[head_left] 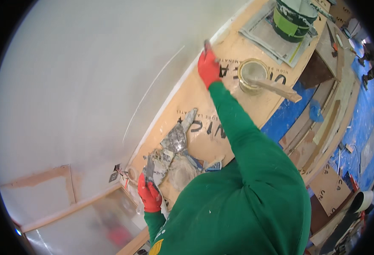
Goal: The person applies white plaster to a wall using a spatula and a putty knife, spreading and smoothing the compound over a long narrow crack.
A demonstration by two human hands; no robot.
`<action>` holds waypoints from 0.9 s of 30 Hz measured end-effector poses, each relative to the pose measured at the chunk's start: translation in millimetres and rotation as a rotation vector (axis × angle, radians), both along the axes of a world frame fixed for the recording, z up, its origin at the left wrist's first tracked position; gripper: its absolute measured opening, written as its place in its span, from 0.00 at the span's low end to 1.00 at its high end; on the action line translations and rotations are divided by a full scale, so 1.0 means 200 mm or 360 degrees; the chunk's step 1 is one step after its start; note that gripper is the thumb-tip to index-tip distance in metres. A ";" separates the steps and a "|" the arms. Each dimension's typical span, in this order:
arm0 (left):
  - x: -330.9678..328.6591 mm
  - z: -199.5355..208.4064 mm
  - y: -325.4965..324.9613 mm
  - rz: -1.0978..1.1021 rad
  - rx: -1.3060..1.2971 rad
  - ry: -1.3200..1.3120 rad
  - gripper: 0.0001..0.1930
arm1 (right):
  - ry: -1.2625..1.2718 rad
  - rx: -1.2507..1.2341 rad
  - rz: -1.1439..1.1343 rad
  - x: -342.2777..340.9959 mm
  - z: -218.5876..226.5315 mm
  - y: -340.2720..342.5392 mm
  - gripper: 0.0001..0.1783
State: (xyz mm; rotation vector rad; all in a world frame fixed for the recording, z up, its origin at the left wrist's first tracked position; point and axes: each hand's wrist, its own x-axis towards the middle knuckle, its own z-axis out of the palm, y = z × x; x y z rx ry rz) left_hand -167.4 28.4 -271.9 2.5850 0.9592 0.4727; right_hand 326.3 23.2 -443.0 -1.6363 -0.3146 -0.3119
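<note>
My right hand, in a red glove, reaches far along the wall's foot, closed on a small dark-ended tool. The tool's tip is by the white strip where wall and worktop meet; its kind is unclear. Nearer my body, my gloved left hand is closed on a grey flat-bladed tool that points up. Beside it lies a heap of crumpled, plaster-smeared wrapping. An open round tin stands to the right of my right hand, a wooden stick resting across it.
The worktop is covered by printed tan sheeting. A dark green bucket stands on newspaper at the far end. Loose wires stick out near the wall's corner. Boards and blue sheeting lie to the right.
</note>
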 end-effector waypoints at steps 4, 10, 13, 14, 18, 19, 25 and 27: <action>-0.02 0.05 0.02 -0.0052 0.0107 0.0131 0.20 | 0.0151 0.0011 -0.0157 0.31 0.00 0.04 0.22; -0.16 0.03 0.02 0.0160 -0.0231 -0.0197 0.22 | 0.0015 -0.0022 0.0105 0.12 -0.02 0.06 0.24; -0.24 -0.03 0.05 0.0045 -0.0096 -0.0226 0.21 | -0.0140 0.0008 0.0227 -0.17 -0.01 0.14 0.28; -0.26 -0.02 0.05 0.0058 -0.0171 -0.0191 0.21 | -0.0134 0.0056 0.0302 -0.28 0.00 0.16 0.30; -0.37 -0.02 0.08 0.0023 -0.0247 -0.0237 0.21 | -0.0049 -0.0313 0.0292 -0.64 -0.07 0.34 0.34; -0.40 -0.02 0.10 -0.0002 -0.0217 -0.0275 0.21 | -0.0033 -0.0333 0.0290 -0.71 -0.08 0.37 0.35; -0.82 -0.07 0.14 0.0205 -0.0208 -0.0305 0.21 | 0.0076 -0.0181 0.0452 -1.15 -0.05 0.49 0.37; -0.95 -0.06 0.14 0.0295 -0.0282 -0.0287 0.21 | 0.0097 -0.0092 0.0528 -1.31 -0.04 0.53 0.37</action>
